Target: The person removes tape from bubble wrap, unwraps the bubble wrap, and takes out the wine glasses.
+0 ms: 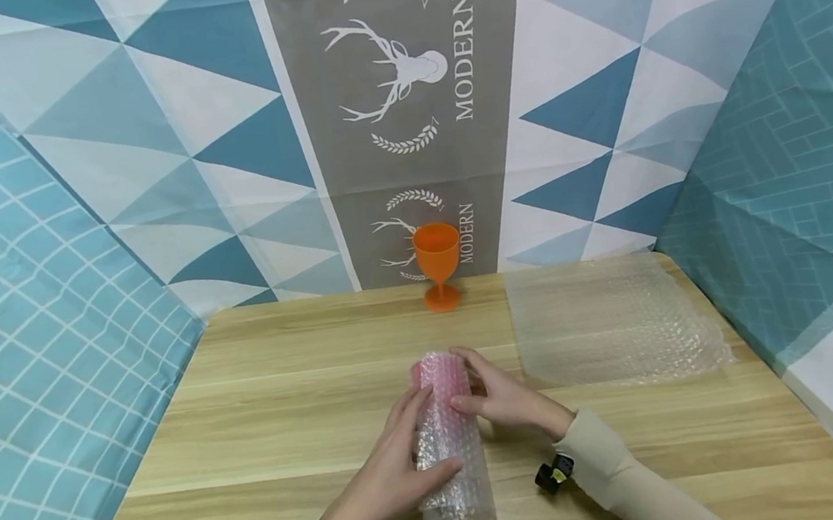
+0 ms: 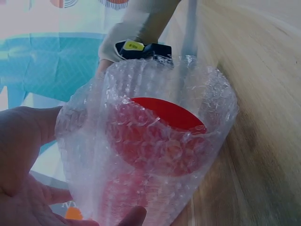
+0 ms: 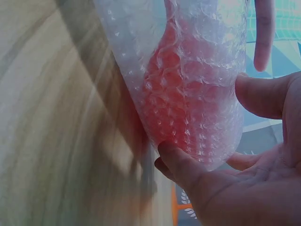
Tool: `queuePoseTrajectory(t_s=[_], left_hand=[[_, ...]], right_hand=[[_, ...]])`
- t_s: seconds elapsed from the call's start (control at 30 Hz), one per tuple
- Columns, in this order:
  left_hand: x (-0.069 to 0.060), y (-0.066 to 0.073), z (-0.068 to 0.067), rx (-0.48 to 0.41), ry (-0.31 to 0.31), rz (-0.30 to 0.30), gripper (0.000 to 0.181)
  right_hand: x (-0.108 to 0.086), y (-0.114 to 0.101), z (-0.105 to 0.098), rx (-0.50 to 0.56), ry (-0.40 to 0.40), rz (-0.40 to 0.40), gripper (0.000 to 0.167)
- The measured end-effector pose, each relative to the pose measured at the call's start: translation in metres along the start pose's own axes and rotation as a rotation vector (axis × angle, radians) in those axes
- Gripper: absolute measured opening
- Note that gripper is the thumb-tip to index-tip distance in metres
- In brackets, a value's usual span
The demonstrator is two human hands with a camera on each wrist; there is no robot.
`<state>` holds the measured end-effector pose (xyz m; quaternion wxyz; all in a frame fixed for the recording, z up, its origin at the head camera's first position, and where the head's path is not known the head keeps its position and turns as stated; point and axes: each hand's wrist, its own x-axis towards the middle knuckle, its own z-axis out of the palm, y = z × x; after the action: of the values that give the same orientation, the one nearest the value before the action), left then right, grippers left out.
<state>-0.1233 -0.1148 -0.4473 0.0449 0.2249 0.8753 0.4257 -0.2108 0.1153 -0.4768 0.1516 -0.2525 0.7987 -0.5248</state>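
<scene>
Bubble wrap [image 1: 452, 441] already surrounds the red cup [image 2: 167, 113] at the head view's lower centre, left hand [image 1: 387, 472] and right hand [image 1: 501, 394] each curled round it in a part-closed grip, but securing its end seems left, since the left wrist view reveals an open mouth the head view doesn't.

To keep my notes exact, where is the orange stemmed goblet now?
In the head view, the orange stemmed goblet stands upright near the far edge of the light wooden table, just left of the flat clear bubble-wrap sheet.
</scene>
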Motion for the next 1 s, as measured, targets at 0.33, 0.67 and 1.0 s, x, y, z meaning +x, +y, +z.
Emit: queuePoseTrajectory(t_s=[0.33, 0.67, 1.0], left_hand=[[-0.004, 0.001, -0.004, -0.039, 0.012, 0.052, 0.069], [0.001, -0.005, -0.010, -0.086, 0.053, 0.000, 0.059], [0.015, -0.015, -0.018, -0.089, 0.091, -0.037, 0.047]], right_hand=[[-0.001, 0.001, 0.007, 0.155, -0.038, -0.016, 0.079], [-0.004, 0.007, 0.007, 0.122, 0.011, 0.018, 0.073], [-0.008, 0.010, 0.005, 0.152, -0.016, 0.015, 0.071]])
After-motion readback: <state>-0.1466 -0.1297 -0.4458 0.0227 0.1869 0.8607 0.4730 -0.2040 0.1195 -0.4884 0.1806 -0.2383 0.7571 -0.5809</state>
